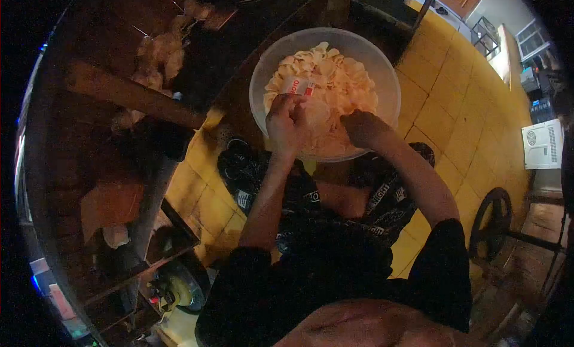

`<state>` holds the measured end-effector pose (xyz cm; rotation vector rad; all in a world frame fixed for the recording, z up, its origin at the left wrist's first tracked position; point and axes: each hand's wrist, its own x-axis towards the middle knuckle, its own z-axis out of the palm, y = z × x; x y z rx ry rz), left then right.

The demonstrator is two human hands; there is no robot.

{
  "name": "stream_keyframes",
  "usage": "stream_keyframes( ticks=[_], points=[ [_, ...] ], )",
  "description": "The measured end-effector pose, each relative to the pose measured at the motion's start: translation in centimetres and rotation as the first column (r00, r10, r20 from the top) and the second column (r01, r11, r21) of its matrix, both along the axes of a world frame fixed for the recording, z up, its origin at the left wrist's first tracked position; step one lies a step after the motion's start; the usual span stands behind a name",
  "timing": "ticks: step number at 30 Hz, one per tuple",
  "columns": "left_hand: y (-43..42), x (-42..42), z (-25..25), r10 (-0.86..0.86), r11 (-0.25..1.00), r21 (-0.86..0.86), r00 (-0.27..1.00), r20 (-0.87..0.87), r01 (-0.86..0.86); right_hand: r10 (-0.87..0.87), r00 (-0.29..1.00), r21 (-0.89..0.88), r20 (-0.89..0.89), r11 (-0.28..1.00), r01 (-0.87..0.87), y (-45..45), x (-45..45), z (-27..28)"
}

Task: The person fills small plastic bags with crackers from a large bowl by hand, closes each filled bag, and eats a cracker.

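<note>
A large whitish plastic tub (388,93) stands in front of my knees, filled with pale, thin, curled chips (353,78). Over its near left side, my left hand (287,122) is closed on a clear plastic bag (297,87) with red lettering. The bag's lower part lies over the chips, and how full it is I cannot make out. My right hand (365,130) reaches in over the tub's near right rim, its fingers curled down at the chips beside the bag. Whatever those fingers hold is hidden in shadow.
Yellow floor tiles (442,102) surround the tub. On the left is a dark wooden table or shelf (137,102) with small packages on it. A dark wheel (490,221) on a frame stands at the right, and a white appliance (542,145) lies farther off.
</note>
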<state>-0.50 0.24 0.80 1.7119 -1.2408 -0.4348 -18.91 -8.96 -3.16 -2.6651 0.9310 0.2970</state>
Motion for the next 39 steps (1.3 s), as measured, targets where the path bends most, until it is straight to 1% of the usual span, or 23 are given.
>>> stream_keyframes(
  ticks=[2, 3, 5, 6, 8, 9, 10, 11, 15, 17, 18, 20, 24, 26, 27, 29, 30, 32, 33, 35, 36, 38, 39],
  points=[
    [-0.5, 1.0, -1.8, -0.008, 0.962, -0.259, 0.953, 0.302, 0.09, 0.06, 0.997, -0.111, -0.053, 0.992, -0.066, -0.2, -0.2, 0.2],
    [-0.5, 1.2, -2.0, -0.007, 0.963, -0.256, 0.951, 0.308, 0.089, 0.063, 0.997, -0.108, -0.046, 0.992, -0.067, 0.0, -0.2, 1.4],
    [-0.5, 1.2, -2.2, -0.054, 0.966, -0.238, 0.977, 0.204, 0.103, -0.189, 0.962, 0.097, 0.195, 0.98, 0.173, 0.7, -0.2, 4.6],
    [-0.6, 1.3, -2.6, -0.051, 0.967, -0.235, 0.977, 0.208, 0.101, -0.187, 0.962, 0.1, 0.198, 0.98, 0.17, 0.5, -0.4, 4.4],
    [-0.8, 1.4, -3.4, -0.069, 0.993, -0.094, 0.994, 0.082, 0.077, -0.227, 0.766, 0.13, 0.602, 0.974, 0.187, -0.1, -1.0, 4.0],
    [-0.7, 1.0, -2.9, -0.067, 0.993, -0.091, 0.994, 0.086, 0.075, -0.227, 0.764, 0.133, 0.604, 0.974, 0.185, 0.1, -0.8, 4.6],
    [-0.5, 0.6, -2.3, -0.096, 0.993, -0.072, 0.995, 0.009, 0.097, -0.45, 0.583, 0.46, 0.677, 0.877, 0.142, 0.4, -0.5, 5.4],
    [-0.4, 0.3, -1.8, -0.124, 0.991, -0.055, 0.99, -0.07, 0.121, -0.669, 0.391, 0.722, 0.632, 0.692, 0.018, 0.7, -0.1, 5.9],
    [-1.2, 0.7, -3.2, -0.228, 0.973, -0.081, 0.961, -0.155, 0.218, -0.658, 0.386, 0.728, 0.647, 0.683, -0.056, 1.6, 2.0, 3.8],
    [-0.5, 0.0, -0.8, -0.295, 0.954, -0.084, 0.948, -0.122, 0.286, -0.326, 0.616, 0.353, 0.717, 0.932, 0.083, 1.7, 2.7, 2.6],
    [-0.5, 0.2, -1.1, -0.295, 0.955, -0.076, 0.948, -0.12, 0.287, -0.332, 0.613, 0.361, 0.717, 0.929, 0.082, 1.8, 2.7, 2.5],
    [-0.7, 0.5, -1.7, -0.261, 0.962, -0.045, 0.956, 0.134, 0.269, -0.279, 0.629, 0.38, 0.725, 0.925, -0.027, 1.9, 2.2, 2.2],
    [-1.1, 0.2, -0.8, -0.236, 0.968, 0.083, 0.972, -0.008, 0.236, -0.197, 0.718, 0.298, 0.668, 0.955, -0.015, 1.1, 1.8, 3.4],
    [-1.1, 0.4, -1.0, -0.283, 0.959, 0.01, 0.956, 0.078, 0.283, -0.092, 0.682, 0.171, 0.726, 0.984, -0.049, 1.2, 2.5, 4.0],
    [-1.2, 0.4, -1.2, -0.283, 0.959, 0.012, 0.956, 0.072, 0.283, -0.094, 0.685, 0.175, 0.722, 0.983, -0.049, 1.0, 2.8, 3.4],
    [-1.0, 0.6, -1.6, -0.241, 0.963, -0.063, 0.945, 0.22, 0.261, -0.136, 0.706, 0.096, 0.694, 0.991, 0.097, 0.7, 3.5, 2.2],
    [-0.9, 0.7, -1.6, -0.238, 0.965, -0.061, 0.946, 0.218, 0.257, -0.136, 0.708, 0.098, 0.693, 0.991, 0.094, 0.7, 3.6, 3.1],
    [-0.6, 0.8, -1.5, -0.179, 0.977, -0.088, 0.969, 0.168, 0.196, -0.27, 0.828, 0.269, 0.49, 0.951, 0.151, 0.7, 3.5, 5.7],
    [-0.5, 1.0, -1.7, -0.178, 0.977, -0.088, 0.97, 0.166, 0.194, -0.27, 0.83, 0.27, 0.489, 0.951, 0.15, 0.4, 3.4, 5.5],
    [-0.4, 1.3, -2.0, -0.063, 0.984, -0.15, 0.977, 0.204, 0.095, -0.296, 0.859, 0.2, 0.418, 0.952, 0.231, -0.8, 2.3, 5.0],
    [-0.4, 1.1, -1.8, -0.06, 0.984, -0.152, 0.978, 0.201, 0.092, -0.294, 0.861, 0.197, 0.416, 0.953, 0.23, -0.9, 1.9, 3.7],
    [-0.3, 0.5, -1.2, 0.036, 0.988, -0.156, 0.982, 0.185, -0.007, -0.187, 0.981, 0.074, 0.04, 0.98, 0.184, -0.7, 1.4, 0.3],
    [-0.3, 0.4, -1.2, 0.032, 0.987, -0.158, 0.982, 0.184, -0.003, -0.191, 0.981, 0.072, 0.039, 0.98, 0.188, -0.3, 1.6, 0.5]
  ],
)
